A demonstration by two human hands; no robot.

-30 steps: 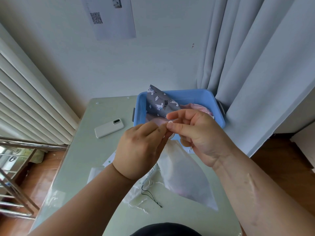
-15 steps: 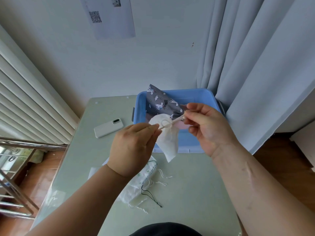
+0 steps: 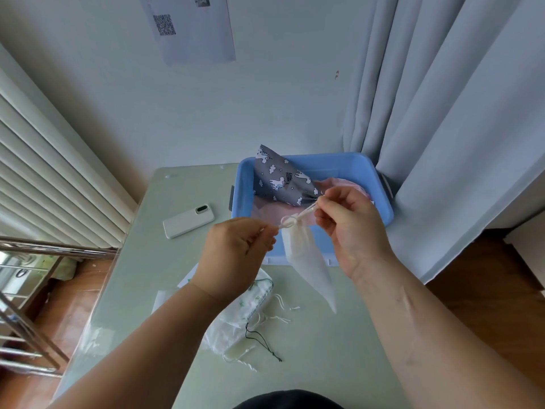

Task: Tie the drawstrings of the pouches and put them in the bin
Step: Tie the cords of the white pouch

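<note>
Both hands (image 3: 298,228) raised, pinching drawstring (image 3: 290,222) ends apart.

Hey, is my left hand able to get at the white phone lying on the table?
Probably yes: only bare pale green tabletop lies between the left hand and the white rectangular phone. But it pinches the drawstring of the sheer white pouch, so it must let go first.

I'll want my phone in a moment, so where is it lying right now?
In the head view the white phone lies flat on the table's left side, left of the blue bin and beyond the left hand, touching neither.
</note>
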